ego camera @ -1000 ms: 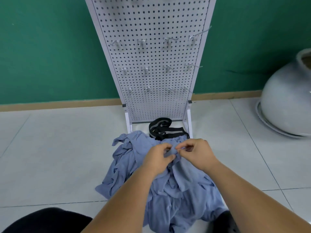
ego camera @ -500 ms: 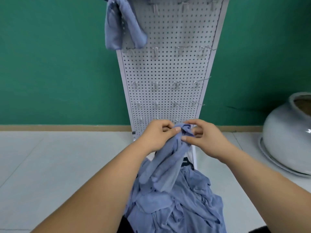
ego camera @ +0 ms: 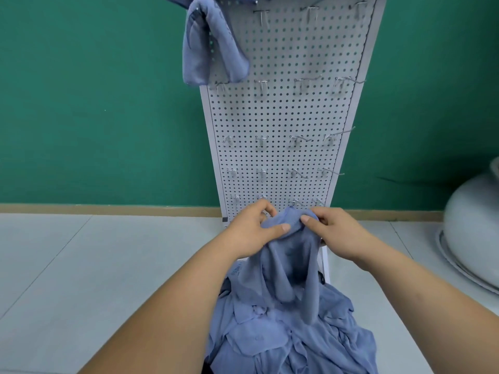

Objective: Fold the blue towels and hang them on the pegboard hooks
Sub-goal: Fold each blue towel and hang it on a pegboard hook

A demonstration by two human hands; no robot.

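A blue towel (ego camera: 289, 255) hangs from both my hands in front of the foot of the white pegboard (ego camera: 283, 117). My left hand (ego camera: 255, 230) pinches its bunched top edge between thumb and fingers. My right hand (ego camera: 333, 230) grips the same edge just to the right. Under the lifted towel lies a heap of more blue towels (ego camera: 291, 336) on the floor. One folded blue towel (ego camera: 208, 47) hangs from a hook at the pegboard's upper left. Several bare metal hooks (ego camera: 297, 140) stick out in rows across the board.
A green wall with a wooden skirting runs behind the pegboard. A large pale grey pot (ego camera: 475, 238) stands on the tiled floor at the right. Grey floor tiles (ego camera: 94, 279) stretch to the left of the towel heap.
Both hands have lifted the pinched towel up off the heap. My view has tilted upward, bringing the hung towel at the board's top into sight.
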